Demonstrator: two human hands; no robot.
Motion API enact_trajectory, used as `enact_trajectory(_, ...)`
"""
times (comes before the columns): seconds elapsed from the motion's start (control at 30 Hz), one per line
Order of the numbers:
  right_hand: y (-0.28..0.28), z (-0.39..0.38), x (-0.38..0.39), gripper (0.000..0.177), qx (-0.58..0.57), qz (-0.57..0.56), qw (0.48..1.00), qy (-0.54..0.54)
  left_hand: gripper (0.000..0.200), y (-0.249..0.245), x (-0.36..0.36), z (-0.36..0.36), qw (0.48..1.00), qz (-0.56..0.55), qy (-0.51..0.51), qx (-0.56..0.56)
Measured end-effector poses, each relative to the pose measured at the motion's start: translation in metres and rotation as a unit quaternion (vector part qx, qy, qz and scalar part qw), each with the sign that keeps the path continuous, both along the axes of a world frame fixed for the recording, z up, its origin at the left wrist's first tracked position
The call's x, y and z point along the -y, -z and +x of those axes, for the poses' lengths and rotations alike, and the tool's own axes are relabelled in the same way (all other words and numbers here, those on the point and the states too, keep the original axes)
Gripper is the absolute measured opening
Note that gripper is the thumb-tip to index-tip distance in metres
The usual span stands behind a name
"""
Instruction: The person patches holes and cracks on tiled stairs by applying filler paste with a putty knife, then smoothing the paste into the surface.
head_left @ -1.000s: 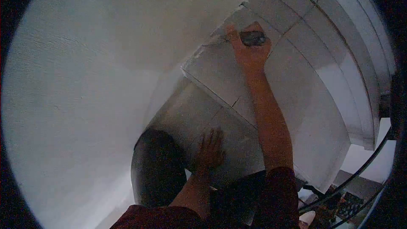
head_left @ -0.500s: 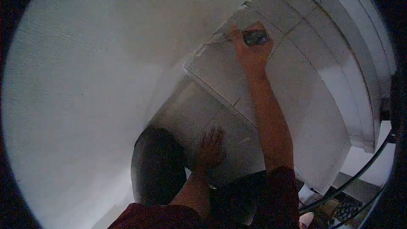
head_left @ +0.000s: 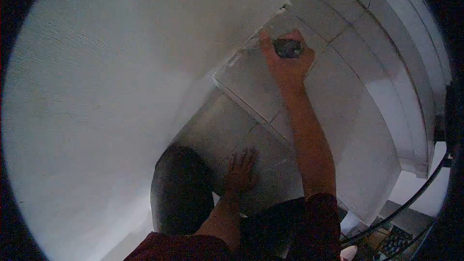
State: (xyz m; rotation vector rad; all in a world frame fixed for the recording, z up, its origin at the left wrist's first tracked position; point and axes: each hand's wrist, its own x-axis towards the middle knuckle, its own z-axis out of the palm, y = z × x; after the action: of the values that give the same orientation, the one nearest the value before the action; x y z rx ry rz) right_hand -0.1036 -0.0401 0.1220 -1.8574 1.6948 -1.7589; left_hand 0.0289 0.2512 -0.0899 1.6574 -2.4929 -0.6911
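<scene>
Fingers spread, my left hand rests flat on the tiled step beside my knee. My right hand is wrapped round a dark object on the higher tiled step, close to where that step meets the pale wall. The object's dark, slightly shiny top shows between thumb and fingers; its underside is hidden, and what it is I cannot tell.
A pale plastered wall fills the left side. Curved tiled steps rise at the upper right. Black cables or rails cross the lower right, over a patterned mat and other items below. My dark-clad knee is bent against the wall.
My right hand and the dark object have shifted slightly down and left in view. My left hand stays flat in about the same place. The whole view has moved a little.
</scene>
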Motion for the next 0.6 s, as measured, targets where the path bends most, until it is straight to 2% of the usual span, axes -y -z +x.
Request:
enact_trajectory(0.1,0.002,-0.003,0.003,0.038,-0.034,-0.065,0.997,-0.005,0.083,-0.003,0.002,-0.002,0.999,0.021,-0.019,-0.032)
enact_trajectory(0.2,0.009,-0.001,0.002,0.039,-0.079,-0.073,0.994,-0.006,0.084,-0.006,0.003,-0.002,0.997,0.047,-0.028,-0.061)
enact_trajectory(0.23,0.009,0.0,0.003,0.039,-0.078,-0.073,0.994,-0.007,0.084,0.003,0.0,-0.003,0.998,0.015,-0.028,-0.062)
enact_trajectory(0.3,0.005,0.001,0.005,0.04,0.04,-0.052,0.997,-0.031,0.084,0.035,-0.011,-0.004,0.998,-0.015,-0.03,-0.06)
enact_trajectory(0.37,0.002,0.001,0.0,0.04,0.034,-0.04,0.998,-0.028,0.084,0.075,-0.022,-0.005,0.97,-0.214,0.022,0.111)
enact_trajectory(0.4,0.001,0.0,-0.001,0.04,0.027,-0.031,0.999,-0.024,0.084,0.063,-0.018,-0.006,0.97,-0.214,0.021,0.11)
enact_trajectory(0.47,0.005,0.0,0.002,0.041,0.013,-0.035,0.999,-0.005,0.084,0.022,-0.007,-0.005,0.999,0.01,-0.007,-0.048)
enact_trajectory(0.53,0.01,-0.002,0.007,0.041,0.0,-0.038,0.999,0.016,0.083,0.011,-0.004,-0.006,0.999,0.018,-0.014,-0.049)
enact_trajectory(0.6,0.012,-0.004,0.008,0.043,0.024,-0.029,0.999,-0.014,0.083,0.02,-0.008,-0.006,0.998,0.028,-0.021,-0.052)
